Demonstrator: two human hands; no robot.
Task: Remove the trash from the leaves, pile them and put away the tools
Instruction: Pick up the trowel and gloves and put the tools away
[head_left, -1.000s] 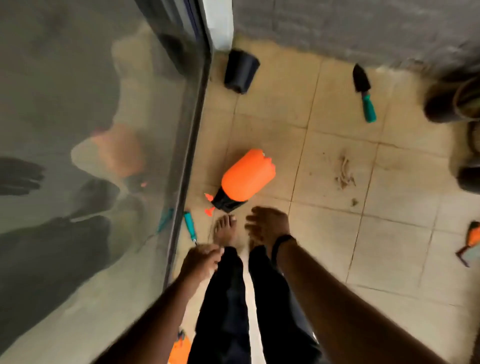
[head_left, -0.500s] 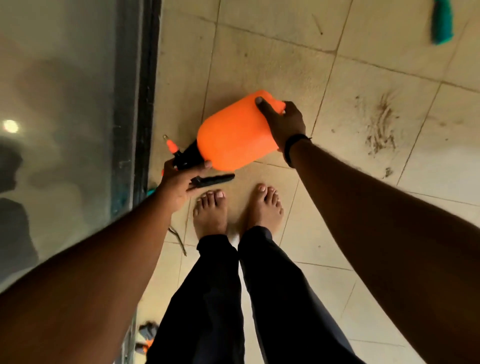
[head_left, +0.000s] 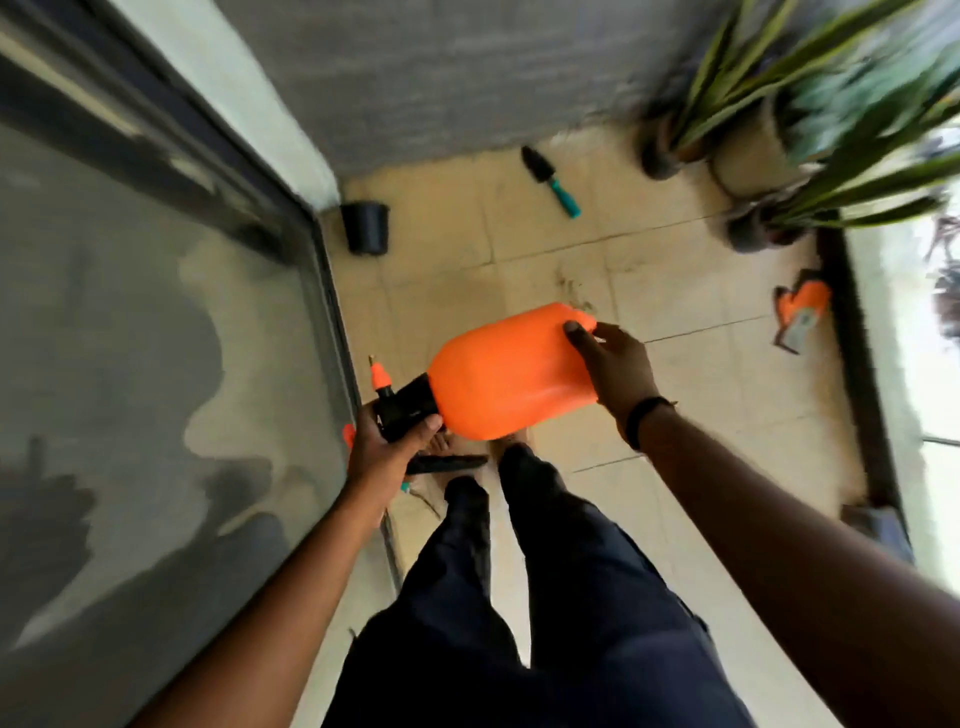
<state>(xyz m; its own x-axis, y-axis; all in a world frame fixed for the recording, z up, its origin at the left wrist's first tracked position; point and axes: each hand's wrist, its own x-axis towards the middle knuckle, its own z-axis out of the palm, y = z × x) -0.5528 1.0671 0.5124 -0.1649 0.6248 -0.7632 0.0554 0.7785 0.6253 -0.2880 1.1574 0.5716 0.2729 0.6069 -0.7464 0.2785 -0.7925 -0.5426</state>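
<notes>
Once I straightened up from crouch, sprayer (head_left: 511, 376) rose off floor, now carried at mid-height above my feet beside glass door (head_left: 156, 338). Left grip (head_left: 387, 447) clenched round black pump head, right grip (head_left: 613, 366) cupped tank base. Long axis roughly level, nozzle toward door, base toward glove (head_left: 800, 312). Tool pickup done; stowing seemed next; trowel (head_left: 550, 179) still on floor

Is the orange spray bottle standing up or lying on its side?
On its side. The orange spray bottle is held level: left hand grips its black nozzle end, right hand holds its base.
</notes>
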